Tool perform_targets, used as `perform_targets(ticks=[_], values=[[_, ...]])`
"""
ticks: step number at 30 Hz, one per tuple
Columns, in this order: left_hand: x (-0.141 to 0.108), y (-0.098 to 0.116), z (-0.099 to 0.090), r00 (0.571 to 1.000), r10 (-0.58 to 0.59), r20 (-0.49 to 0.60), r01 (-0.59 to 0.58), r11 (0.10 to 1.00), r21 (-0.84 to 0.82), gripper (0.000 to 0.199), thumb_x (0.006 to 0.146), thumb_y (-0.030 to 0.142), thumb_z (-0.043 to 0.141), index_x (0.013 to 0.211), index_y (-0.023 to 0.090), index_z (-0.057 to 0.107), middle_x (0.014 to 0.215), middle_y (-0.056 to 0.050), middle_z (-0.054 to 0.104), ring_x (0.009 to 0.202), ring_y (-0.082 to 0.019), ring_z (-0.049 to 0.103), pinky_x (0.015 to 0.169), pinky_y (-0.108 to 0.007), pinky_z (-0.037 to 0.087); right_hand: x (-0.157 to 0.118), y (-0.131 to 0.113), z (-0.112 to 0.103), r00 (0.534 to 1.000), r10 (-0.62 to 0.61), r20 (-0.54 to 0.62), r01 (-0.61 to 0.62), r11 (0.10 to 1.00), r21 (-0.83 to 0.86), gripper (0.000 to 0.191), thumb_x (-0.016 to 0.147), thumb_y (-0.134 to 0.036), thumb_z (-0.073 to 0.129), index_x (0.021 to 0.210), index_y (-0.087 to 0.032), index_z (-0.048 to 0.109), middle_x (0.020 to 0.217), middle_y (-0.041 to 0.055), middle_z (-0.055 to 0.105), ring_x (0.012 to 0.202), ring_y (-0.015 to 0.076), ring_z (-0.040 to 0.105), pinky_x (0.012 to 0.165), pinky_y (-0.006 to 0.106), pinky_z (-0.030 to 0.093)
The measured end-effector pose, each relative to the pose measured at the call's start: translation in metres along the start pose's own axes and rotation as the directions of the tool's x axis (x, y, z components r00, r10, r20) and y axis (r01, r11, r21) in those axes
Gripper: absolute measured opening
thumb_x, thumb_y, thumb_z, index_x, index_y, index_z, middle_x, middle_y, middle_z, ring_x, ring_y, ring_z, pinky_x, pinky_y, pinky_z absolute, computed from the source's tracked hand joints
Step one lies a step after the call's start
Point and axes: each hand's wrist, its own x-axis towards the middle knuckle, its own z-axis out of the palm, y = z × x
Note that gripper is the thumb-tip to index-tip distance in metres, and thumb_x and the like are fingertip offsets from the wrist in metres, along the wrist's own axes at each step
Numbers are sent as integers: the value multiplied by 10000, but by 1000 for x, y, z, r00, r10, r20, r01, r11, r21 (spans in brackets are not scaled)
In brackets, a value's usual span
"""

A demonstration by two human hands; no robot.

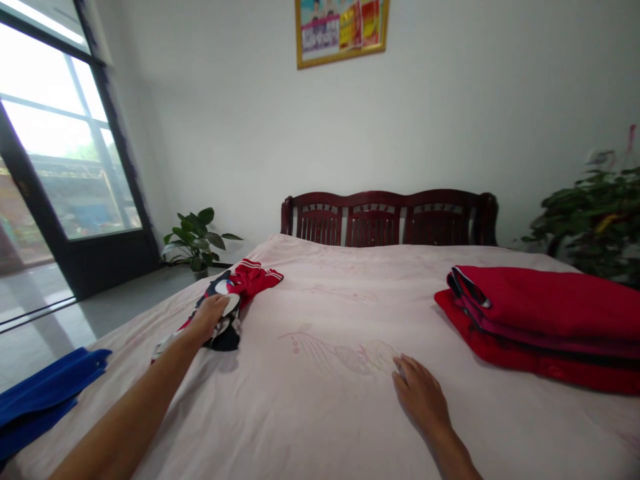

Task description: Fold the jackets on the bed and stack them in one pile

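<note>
My left hand [212,315] reaches forward and is closed on a crumpled garment [250,280]. The garment is red with white-striped edges, and it has dark navy and white printed parts; some of it is hidden under my hand and forearm. Low over the pale pink bedsheet [320,413], my right hand [419,387] has its fingers loosely bent and a little apart, with nothing visible in them. A stack of folded red clothes [550,307] lies on the sheet to the right of that hand.
Blue folded cloth [50,393] lies at the left edge of the sheet. Beyond the far edge stands a dark red wooden bench back [375,217]. One potted plant [197,237] is at left, leafy greenery [600,213] at right. A glass door [75,147] is far left.
</note>
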Motion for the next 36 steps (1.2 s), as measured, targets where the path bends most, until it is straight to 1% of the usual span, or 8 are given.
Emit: perform_targets(ticks=[7, 10, 12, 15, 20, 27, 31, 36], values=[[-73, 99, 125, 914, 242, 325, -111, 921, -373, 428, 813, 508, 556, 967, 122, 659, 774, -33, 654, 641, -131, 594, 614, -265, 497, 0, 4, -1, 985, 162, -57, -132, 927, 352, 542, 897, -435, 366, 1279, -143, 616, 1323, 145, 637, 1270, 296, 552, 1131, 490, 369], [-116, 101, 156, 588, 447, 674, -16, 839, -543, 466, 835, 454, 623, 1191, 153, 637, 1063, -96, 704, 931, -204, 669, 830, -344, 537, 0, 11, -9, 922, 385, -35, -258, 682, 685, 587, 894, -536, 389, 1322, -174, 564, 1321, 137, 638, 1241, 277, 582, 1101, 469, 417], [-129, 86, 163, 478, 506, 718, -101, 844, -527, 448, 853, 382, 630, 1252, 177, 626, 1193, -109, 685, 1085, -231, 644, 933, -361, 508, -1, 16, -16, 856, 517, -2, -260, 434, 862, 641, 872, -594, 416, 1327, -160, 542, 1277, 149, 661, 1193, 270, 620, 1051, 440, 472], [-119, 47, 158, 598, 498, 628, -361, 867, -344, 351, 866, 274, 573, 1194, 188, 664, 1200, -99, 690, 1117, -232, 634, 977, -356, 490, -1, 22, -24, 791, 611, 42, -204, 199, 958, 707, 811, -661, 495, 1278, -134, 561, 1185, 161, 698, 1081, 273, 678, 975, 426, 528], [-65, -22, 124, 748, 432, 504, -587, 785, 198, 517, 746, 84, 542, 1242, 200, 632, 1281, -99, 644, 1236, -248, 555, 1124, -427, 372, 1, 13, -29, 908, 401, 117, -242, 277, 930, 651, 688, -671, 661, 1117, -180, 662, 1145, 141, 723, 1028, 301, 691, 919, 447, 542], [-34, -69, 89, 767, 310, 562, -631, 526, 570, 866, 668, 20, 538, 1473, 322, 439, 1573, -95, 367, 1470, -335, 283, 1154, -563, 255, -4, -1, -34, 984, 96, 150, -175, 671, 720, 498, 710, -442, 666, 1146, -201, 681, 1188, 103, 704, 1103, 263, 651, 987, 388, 497], [-29, -69, 96, 780, 378, 498, -624, 529, 575, 602, 769, 167, 587, 1357, 292, 558, 1510, -119, 435, 1422, -346, 351, 1132, -549, 287, -11, -12, -38, 992, 26, 123, -73, 912, 403, 381, 794, -393, 588, 1109, -214, 707, 1126, 90, 704, 1083, 253, 636, 961, 367, 473], [-23, -53, 98, 753, 460, 470, -654, 599, 461, 241, 785, 184, 534, 1008, 224, 618, 1134, -75, 653, 1116, -265, 590, 1090, -497, 338, -10, -20, -54, 982, 14, 187, -83, 928, 363, 326, 844, -384, 491, 968, -210, 738, 995, 76, 731, 929, 231, 676, 839, 328, 493]])
